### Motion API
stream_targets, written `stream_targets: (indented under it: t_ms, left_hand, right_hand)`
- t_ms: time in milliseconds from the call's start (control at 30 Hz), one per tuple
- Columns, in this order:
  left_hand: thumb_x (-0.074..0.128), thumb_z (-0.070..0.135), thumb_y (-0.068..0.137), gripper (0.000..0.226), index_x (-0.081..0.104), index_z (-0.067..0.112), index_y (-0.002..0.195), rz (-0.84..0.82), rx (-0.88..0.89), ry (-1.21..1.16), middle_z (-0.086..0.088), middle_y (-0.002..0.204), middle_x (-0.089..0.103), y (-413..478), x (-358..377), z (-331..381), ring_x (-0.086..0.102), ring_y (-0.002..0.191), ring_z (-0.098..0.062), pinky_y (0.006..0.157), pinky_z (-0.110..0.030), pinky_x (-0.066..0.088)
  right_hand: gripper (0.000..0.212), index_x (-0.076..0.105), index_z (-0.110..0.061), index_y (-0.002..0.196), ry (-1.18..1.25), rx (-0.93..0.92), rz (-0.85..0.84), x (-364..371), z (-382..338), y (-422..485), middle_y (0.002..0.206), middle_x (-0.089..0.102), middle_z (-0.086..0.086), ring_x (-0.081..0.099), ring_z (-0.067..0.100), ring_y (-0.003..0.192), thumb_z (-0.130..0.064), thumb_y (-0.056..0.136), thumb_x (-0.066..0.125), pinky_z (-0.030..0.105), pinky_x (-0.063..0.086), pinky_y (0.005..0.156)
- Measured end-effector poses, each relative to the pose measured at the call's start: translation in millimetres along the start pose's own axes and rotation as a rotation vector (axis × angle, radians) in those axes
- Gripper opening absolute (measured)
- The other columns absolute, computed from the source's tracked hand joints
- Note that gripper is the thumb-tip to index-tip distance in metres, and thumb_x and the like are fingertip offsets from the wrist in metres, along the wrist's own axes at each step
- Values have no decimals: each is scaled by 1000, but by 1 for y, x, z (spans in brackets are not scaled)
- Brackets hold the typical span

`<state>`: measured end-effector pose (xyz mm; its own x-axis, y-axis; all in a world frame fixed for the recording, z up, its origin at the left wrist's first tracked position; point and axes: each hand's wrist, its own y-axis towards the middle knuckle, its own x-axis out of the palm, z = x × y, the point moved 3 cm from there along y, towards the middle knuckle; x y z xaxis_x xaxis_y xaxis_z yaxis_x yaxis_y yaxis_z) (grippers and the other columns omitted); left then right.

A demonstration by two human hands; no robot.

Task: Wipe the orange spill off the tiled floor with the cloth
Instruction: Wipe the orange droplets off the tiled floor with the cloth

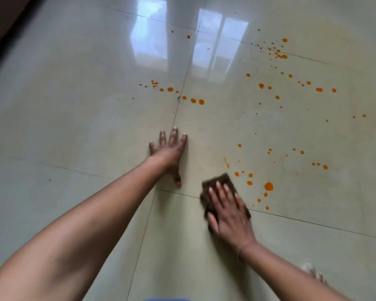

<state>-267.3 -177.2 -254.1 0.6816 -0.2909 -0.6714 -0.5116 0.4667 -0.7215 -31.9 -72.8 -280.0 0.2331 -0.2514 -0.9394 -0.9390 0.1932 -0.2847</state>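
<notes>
Glossy pale tiled floor, thin grout lines, window reflection, dark strip upper-left

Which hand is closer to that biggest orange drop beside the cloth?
Right. The right hand presses the cloth just left of the drop; the left hand lies flat on the floor farther left, beyond the cloth.
</notes>
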Motion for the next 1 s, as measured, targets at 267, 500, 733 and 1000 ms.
stream_targets:
  t_ms: [267, 500, 733, 1000]
  left_hand:
    - [94, 45, 39, 168, -39, 26, 139, -91, -76, 35, -8, 139, -54, 17, 9, 6, -41, 130, -44, 105, -73, -4]
    - [97, 36, 42, 170, -44, 23, 136, -133, -155, 26, -11, 135, -58, 18, 5, 17, -41, 129, -49, 103, -76, 0]
    - [97, 32, 44, 169, -43, 22, 137, -132, -143, -1, -12, 136, -57, 14, 1, 20, -41, 129, -49, 102, -76, -1]
    - [97, 34, 41, 170, -44, 23, 136, -115, -147, 22, -12, 137, -56, 13, 1, 22, -39, 130, -49, 103, -75, 0]
  right_hand:
    - [70, 11, -19, 154, 51, 240, 140, -19, 16, 89, 162, 6, 8, 5, 23, 150, -43, 94, 37, 43, 5, 120]
    - [69, 8, -16, 154, 89, 385, 112, -49, 67, 127, 163, 3, 9, 1, 23, 150, -42, 97, 35, 43, 3, 121]
    - [76, 25, -18, 152, -8, -211, -42, -11, 15, 19, 160, 18, 8, 18, 24, 148, -45, 84, 47, 44, 21, 115]
    - [69, 17, -17, 154, 49, 236, 137, -27, 45, 74, 162, 9, 8, 11, 25, 149, -40, 93, 41, 41, 11, 121]
